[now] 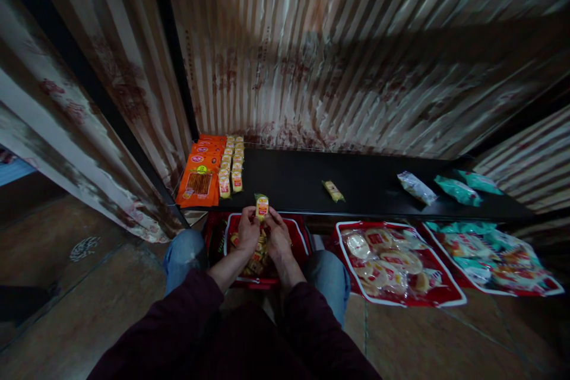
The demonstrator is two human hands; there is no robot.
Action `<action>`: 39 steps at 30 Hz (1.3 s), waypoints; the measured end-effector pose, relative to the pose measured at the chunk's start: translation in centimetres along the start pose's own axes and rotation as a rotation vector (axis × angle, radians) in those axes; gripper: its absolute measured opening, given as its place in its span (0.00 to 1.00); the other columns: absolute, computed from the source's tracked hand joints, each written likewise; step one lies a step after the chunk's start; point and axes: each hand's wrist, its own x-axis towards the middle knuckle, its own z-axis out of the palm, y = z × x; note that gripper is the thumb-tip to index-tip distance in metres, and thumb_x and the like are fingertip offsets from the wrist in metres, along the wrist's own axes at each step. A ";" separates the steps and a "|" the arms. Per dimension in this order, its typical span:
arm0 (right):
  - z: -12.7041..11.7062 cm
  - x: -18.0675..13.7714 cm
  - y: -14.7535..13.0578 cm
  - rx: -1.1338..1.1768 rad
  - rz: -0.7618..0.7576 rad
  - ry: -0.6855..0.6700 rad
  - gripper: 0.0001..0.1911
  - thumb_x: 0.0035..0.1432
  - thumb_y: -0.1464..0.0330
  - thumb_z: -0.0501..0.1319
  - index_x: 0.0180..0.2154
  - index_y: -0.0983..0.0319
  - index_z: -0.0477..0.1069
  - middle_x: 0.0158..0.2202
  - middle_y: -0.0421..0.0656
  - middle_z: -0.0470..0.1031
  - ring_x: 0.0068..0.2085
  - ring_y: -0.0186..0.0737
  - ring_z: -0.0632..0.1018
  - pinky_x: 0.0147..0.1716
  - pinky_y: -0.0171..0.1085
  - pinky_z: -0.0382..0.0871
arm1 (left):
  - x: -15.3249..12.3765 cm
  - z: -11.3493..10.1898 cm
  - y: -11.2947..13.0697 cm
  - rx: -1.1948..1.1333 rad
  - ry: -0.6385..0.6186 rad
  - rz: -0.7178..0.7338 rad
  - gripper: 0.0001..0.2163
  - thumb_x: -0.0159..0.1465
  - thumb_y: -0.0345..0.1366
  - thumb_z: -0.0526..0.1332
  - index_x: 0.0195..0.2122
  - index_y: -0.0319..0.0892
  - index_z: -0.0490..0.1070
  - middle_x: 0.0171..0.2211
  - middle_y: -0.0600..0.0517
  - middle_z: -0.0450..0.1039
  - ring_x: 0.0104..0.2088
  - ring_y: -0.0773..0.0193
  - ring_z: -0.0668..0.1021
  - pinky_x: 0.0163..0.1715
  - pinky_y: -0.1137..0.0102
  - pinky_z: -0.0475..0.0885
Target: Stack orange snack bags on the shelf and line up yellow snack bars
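Both of my hands are closed on one small yellow snack packet (262, 206), upright between them. My left hand (249, 228) grips its left side and my right hand (276, 231) its right side. Below them, between my knees, a red basket (300, 236) with a white rim holds many similar packets, partly hidden by my hands. On the black shelf (285, 175) ahead, rows of matching yellow packets (231, 163) line up beside overlapping orange snack bags (199, 178). A single yellow packet (333, 190) lies alone near the shelf's middle.
A silvery-purple bag (417, 188) and teal bags (458, 190) lie on the shelf's right part. Right of my knee stand a red basket (454, 297) of round packaged snacks and another basket (559, 288) of teal bags. Striped curtain (312, 71) hangs behind; a dark post (171, 41) stands left.
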 end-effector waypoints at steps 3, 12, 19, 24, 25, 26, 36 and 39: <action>0.0 0.0 0.4 -0.022 -0.045 -0.014 0.21 0.39 0.66 0.67 0.41 0.58 0.75 0.38 0.41 0.80 0.35 0.37 0.78 0.39 0.37 0.71 | -0.1 -0.2 0.3 0.011 0.025 0.007 0.12 0.53 0.22 0.55 0.36 0.44 0.67 0.36 0.51 0.73 0.38 0.66 0.74 0.43 0.70 0.67; -0.4 -0.8 0.2 -0.359 -0.258 -0.004 0.20 0.49 0.62 0.62 0.46 0.58 0.73 0.47 0.42 0.77 0.49 0.39 0.74 0.52 0.40 0.65 | -0.1 -0.2 -0.6 -0.128 -0.008 -0.051 0.04 0.57 0.32 0.58 0.33 0.43 0.69 0.34 0.51 0.74 0.37 0.64 0.74 0.42 0.70 0.67; 0.5 -2.1 -0.1 -0.347 -0.258 -0.071 0.16 0.52 0.64 0.59 0.42 0.59 0.75 0.46 0.43 0.77 0.50 0.41 0.74 0.56 0.43 0.61 | -0.1 -0.5 -0.6 -0.271 -0.042 -0.143 0.09 0.54 0.36 0.61 0.36 0.43 0.72 0.37 0.51 0.75 0.38 0.63 0.75 0.41 0.70 0.67; 0.2 -1.6 0.3 -0.372 -0.282 -0.080 0.16 0.51 0.66 0.57 0.42 0.60 0.76 0.44 0.43 0.78 0.48 0.41 0.75 0.55 0.43 0.61 | 0.1 -0.8 -0.7 -0.247 -0.039 -0.172 0.07 0.52 0.34 0.60 0.33 0.43 0.72 0.32 0.53 0.76 0.35 0.64 0.75 0.38 0.71 0.67; 0.1 -1.4 0.5 -0.380 -0.287 -0.081 0.16 0.51 0.66 0.57 0.42 0.60 0.75 0.44 0.43 0.78 0.48 0.41 0.75 0.55 0.43 0.62 | 0.2 -0.8 -0.8 -0.236 -0.041 -0.193 0.06 0.52 0.34 0.60 0.31 0.43 0.72 0.30 0.53 0.75 0.34 0.64 0.75 0.36 0.71 0.66; -0.1 -1.3 0.7 -0.387 -0.290 -0.082 0.16 0.51 0.66 0.57 0.42 0.59 0.75 0.43 0.43 0.78 0.47 0.41 0.75 0.55 0.43 0.62 | 0.2 -0.9 -0.9 -0.228 -0.042 -0.211 0.06 0.52 0.35 0.60 0.31 0.42 0.73 0.29 0.53 0.75 0.34 0.64 0.75 0.36 0.71 0.66; -0.3 -0.8 1.2 -0.408 -0.265 -0.056 0.14 0.51 0.64 0.58 0.39 0.58 0.76 0.40 0.41 0.79 0.43 0.40 0.77 0.51 0.41 0.66 | 0.5 -1.0 -1.6 -0.348 -0.032 -0.298 0.09 0.50 0.35 0.60 0.33 0.42 0.74 0.32 0.51 0.77 0.35 0.63 0.76 0.39 0.69 0.67; -0.3 -0.8 0.9 -0.426 -0.266 -0.068 0.14 0.51 0.65 0.58 0.39 0.58 0.76 0.39 0.41 0.79 0.42 0.40 0.77 0.49 0.41 0.67 | 0.8 -0.9 -2.1 -0.396 -0.036 -0.337 0.08 0.49 0.36 0.60 0.31 0.42 0.73 0.31 0.51 0.76 0.34 0.63 0.76 0.39 0.68 0.68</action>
